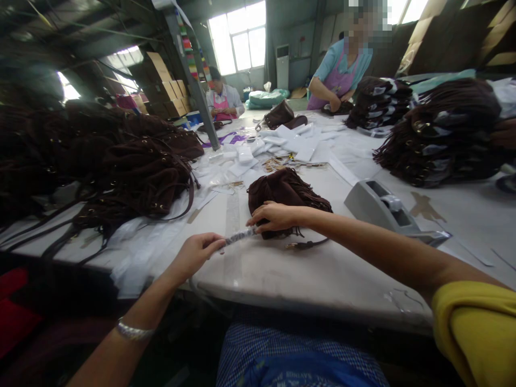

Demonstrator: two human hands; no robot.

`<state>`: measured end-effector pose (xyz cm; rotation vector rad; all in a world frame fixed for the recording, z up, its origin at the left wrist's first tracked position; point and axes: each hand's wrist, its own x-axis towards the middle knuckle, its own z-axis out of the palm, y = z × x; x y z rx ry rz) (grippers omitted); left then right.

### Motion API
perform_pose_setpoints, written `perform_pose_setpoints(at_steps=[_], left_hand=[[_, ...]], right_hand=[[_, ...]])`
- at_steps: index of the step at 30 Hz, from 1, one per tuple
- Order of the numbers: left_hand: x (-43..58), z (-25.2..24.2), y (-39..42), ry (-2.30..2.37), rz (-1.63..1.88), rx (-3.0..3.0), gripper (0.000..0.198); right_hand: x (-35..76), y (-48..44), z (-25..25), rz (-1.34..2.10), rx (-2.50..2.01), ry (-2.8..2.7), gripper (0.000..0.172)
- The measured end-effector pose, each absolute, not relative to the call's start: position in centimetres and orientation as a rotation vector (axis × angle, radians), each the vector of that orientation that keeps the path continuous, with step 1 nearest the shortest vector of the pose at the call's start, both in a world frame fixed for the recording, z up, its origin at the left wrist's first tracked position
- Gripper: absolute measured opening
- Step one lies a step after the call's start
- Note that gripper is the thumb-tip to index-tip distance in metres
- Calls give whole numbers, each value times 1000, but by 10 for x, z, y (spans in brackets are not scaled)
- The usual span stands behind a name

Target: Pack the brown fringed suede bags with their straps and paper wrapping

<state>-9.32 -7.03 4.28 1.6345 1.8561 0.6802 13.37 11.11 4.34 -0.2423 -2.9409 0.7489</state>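
A dark brown fringed bag [282, 188] lies on the white table in front of me. From its left side a strap wrapped in clear plastic [241, 235] stretches toward me. My left hand [199, 251] is closed on the strap's near end, thumb against fingers. At the bag's left edge, my right hand [274, 215] rests over the other end of the wrapped strap, its fingers bent around it; the fingertips are partly hidden. A bare piece of strap with a metal buckle [300, 245] lies below the bag.
A grey tape dispenser [381, 207] stands right of the bag. Brown bags [137, 166] are heaped at left, and stacked fringed bags [439, 134] at right. White paper packets [282, 137] cover the table's middle. Two people [338, 75] work across the table; a post [197, 91] rises at its left.
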Motion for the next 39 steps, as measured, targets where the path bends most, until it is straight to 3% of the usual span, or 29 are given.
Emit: perform_pose_setpoints(at_steps=[2,7,11,14,18,21,24,27,29,31,34,37,39], left_hand=[[-88,45,-67,1836,734,1623,42],[-80,61,-77,1577,751,1382,51],[-83,62,-113,1317,465,1232,50],[-80,54,-140,1259,410,1135,43],[-67,48,-153,1333,713,965,38],[-59,51,-150,1336,922,789,34],[-52,56,-139,1288,1072,654,26],[-40,64,-119,1162,1271,499,10],[-25,72,-101,1069,1396,421,13],[-4,82,-83,998,1480,398,20],[26,98,-57,893,1541,396,23],[27,110,-27,839,1633,474,23],[2,111,-5,956,1741,690,26]], right_hand=[[131,106,41,768,-222,-2937,48],[124,113,42,515,-309,-2978,18],[123,140,57,160,-716,-2770,24],[123,144,67,84,-1047,-2630,32],[142,98,63,88,-943,-2621,53],[181,54,41,189,-750,-2691,31],[230,40,16,323,-826,-2814,19],[258,43,8,296,-1031,-2690,19],[254,34,13,308,-1050,-2520,23],[236,8,20,558,-866,-2337,33],[198,-45,22,1423,-482,-2032,60],[181,-82,10,2098,-337,-1728,57],[191,-88,-1,2286,-371,-1632,52]])
